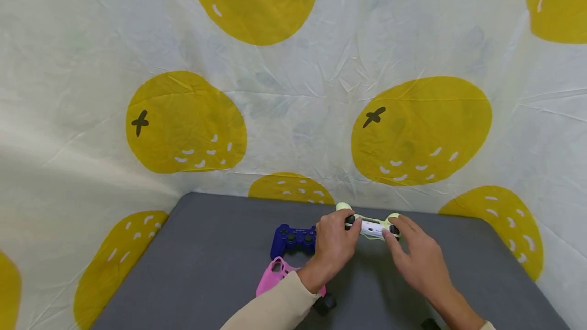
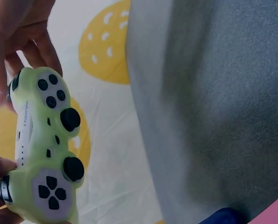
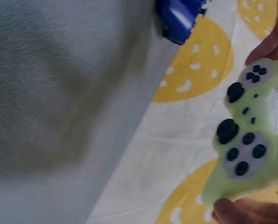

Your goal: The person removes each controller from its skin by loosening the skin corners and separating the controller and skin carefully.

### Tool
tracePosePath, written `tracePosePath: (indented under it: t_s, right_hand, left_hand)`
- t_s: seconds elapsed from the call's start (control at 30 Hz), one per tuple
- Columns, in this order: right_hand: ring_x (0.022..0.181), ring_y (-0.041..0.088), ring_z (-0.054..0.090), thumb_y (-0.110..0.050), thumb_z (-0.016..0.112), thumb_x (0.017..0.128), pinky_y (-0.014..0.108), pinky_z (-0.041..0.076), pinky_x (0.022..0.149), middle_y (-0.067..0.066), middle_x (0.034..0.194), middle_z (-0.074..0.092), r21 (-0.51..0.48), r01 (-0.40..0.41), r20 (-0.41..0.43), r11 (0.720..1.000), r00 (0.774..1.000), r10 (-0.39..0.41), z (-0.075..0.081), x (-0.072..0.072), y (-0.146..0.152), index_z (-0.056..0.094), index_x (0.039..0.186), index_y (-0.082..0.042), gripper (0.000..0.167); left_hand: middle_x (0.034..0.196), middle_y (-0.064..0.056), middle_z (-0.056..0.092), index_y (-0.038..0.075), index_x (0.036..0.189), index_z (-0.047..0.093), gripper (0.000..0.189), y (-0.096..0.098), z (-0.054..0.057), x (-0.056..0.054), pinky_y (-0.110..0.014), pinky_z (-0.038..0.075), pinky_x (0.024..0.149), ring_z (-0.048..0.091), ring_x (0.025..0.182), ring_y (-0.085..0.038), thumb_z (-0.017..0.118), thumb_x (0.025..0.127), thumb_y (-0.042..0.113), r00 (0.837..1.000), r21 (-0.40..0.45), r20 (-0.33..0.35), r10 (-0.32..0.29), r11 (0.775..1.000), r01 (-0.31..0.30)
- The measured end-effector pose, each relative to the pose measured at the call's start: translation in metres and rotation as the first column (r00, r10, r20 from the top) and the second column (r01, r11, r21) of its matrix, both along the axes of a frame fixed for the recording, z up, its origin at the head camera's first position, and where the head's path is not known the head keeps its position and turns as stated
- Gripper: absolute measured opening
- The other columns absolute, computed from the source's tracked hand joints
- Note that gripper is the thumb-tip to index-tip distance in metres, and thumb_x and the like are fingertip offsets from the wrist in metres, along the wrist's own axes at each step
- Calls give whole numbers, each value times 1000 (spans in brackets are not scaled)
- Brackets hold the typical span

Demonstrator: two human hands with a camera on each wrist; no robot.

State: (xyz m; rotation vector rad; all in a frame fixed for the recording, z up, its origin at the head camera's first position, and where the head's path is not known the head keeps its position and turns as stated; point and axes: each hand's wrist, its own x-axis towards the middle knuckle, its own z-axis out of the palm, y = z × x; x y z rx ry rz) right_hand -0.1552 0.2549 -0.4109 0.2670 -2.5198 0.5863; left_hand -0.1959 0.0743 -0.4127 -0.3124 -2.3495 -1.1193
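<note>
Beige sleeve [image 1: 275, 305] crosses in front of pink cover [image 1: 269, 278], partly hiding it; black object [image 1: 325, 303] alongside. Blue controller [image 1: 293, 239] lies behind, partly blocked by left hand [image 1: 336, 237]. Left hand and right hand [image 1: 423, 264] grip opposite ends of white controller [image 1: 371, 228], encased in pale-green cover [image 2: 41, 133], above grey table [image 1: 202, 258].

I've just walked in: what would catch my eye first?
Probably the big yellow fruit-like prints on the white cloth behind the grey table. Next, the pale green controller held above it by the left hand and right hand. Further left, a blue controller and pink shell add bright colour.
</note>
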Motion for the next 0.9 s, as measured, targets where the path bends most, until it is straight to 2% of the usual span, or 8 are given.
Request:
tracePosePath:
  t_s: [0.1, 0.2, 0.27, 0.37, 0.5, 0.57, 0.7, 0.9]
  right_hand:
    - [84, 35, 70, -24, 80, 90, 58, 54, 68, 18, 116, 75, -3, 70, 12, 998, 997, -70, 8, 0, -4, 75, 114, -4, 32]
    - [70, 22, 62, -24, 86, 84, 46, 48, 57, 14, 103, 77, -10, 106, 35, 994, 994, -106, 14, -1, -7, 78, 107, -6, 30]
    - [67, 19, 60, -23, 88, 80, 43, 46, 56, 15, 101, 77, -21, 114, 45, 993, 993, -113, 15, -1, -7, 78, 104, -6, 31]
    - [65, 19, 59, -20, 91, 76, 43, 45, 56, 16, 98, 76, -42, 122, 18, 992, 992, -121, 15, -2, -7, 79, 100, -5, 30]
    - [65, 22, 61, -12, 91, 74, 40, 44, 57, 14, 91, 74, -79, 113, -47, 990, 992, -117, 9, -5, -6, 79, 96, -4, 27]
    - [67, 25, 65, -10, 91, 75, 41, 47, 57, 17, 94, 76, -98, 110, -61, 989, 991, -116, 7, -5, -5, 79, 97, -2, 27]
    - [75, 36, 72, -6, 88, 77, 54, 55, 65, 28, 122, 73, -127, 120, -60, 985, 990, -128, 3, -5, -4, 79, 106, 4, 32]
    - [86, 44, 74, -4, 86, 79, 60, 55, 72, 26, 125, 72, -145, 113, -85, 983, 988, -126, -5, -8, -3, 77, 111, 7, 35]
  left_hand:
    - [87, 2, 80, 15, 96, 80, 11, 1, -3, 1, -27, 56, 65, 75, 75, -14, 80, 90, 25, 998, 3, -56, 15, 1000, -15]
    - [87, 1, 80, 14, 95, 78, 12, 3, -7, 2, -25, 56, 65, 75, 75, -14, 81, 90, 24, 994, 8, -104, 23, 1000, -22]
    - [88, 1, 80, 13, 95, 78, 12, 4, -9, 2, -24, 56, 66, 75, 76, -13, 82, 89, 23, 991, 14, -131, 26, 1000, -24]
    - [88, 1, 80, 12, 96, 78, 15, 6, -11, 2, -23, 56, 68, 74, 77, -12, 84, 87, 22, 986, 21, -168, 21, 1000, -17]
    - [92, 1, 80, 11, 96, 78, 17, 7, -15, 2, -26, 60, 80, 76, 83, -12, 87, 84, 19, 979, 29, -205, 8, 1000, -2]
    - [95, -1, 80, 9, 97, 78, 18, 8, -16, 2, -31, 61, 89, 77, 88, -13, 88, 83, 17, 978, 41, -211, -8, 999, 17]
    - [102, -6, 81, 6, 98, 78, 20, 10, -18, 3, -39, 60, 96, 79, 97, -18, 88, 83, 14, 979, 59, -201, -35, 997, 47]
    - [105, -6, 82, 7, 97, 80, 20, 12, -19, 4, -36, 60, 96, 79, 99, -18, 89, 81, 15, 982, 54, -186, -30, 998, 41]
